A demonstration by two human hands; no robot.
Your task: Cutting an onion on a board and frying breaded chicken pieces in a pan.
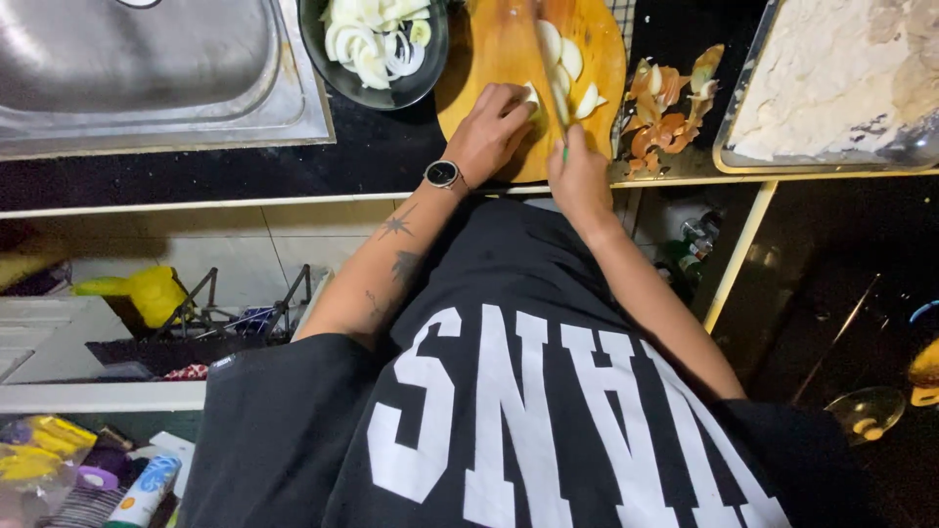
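A round wooden cutting board (494, 44) lies on the dark counter with white onion pieces (565, 61) on it. My left hand (489, 132), with a watch on the wrist, presses a piece of onion (531, 95) down on the board. My right hand (579, 174) grips the green handle of a knife (551, 83), whose blade runs up over the board beside the held onion. A dark bowl (342, 78) of sliced onion rings stands just left of the board.
A steel sink (147, 68) fills the upper left. Onion skins (665, 103) lie right of the board, beside a metal tray (743, 156) of white flour-like stuff. Below the counter are a yellow object (147, 291), a wire rack and bottles.
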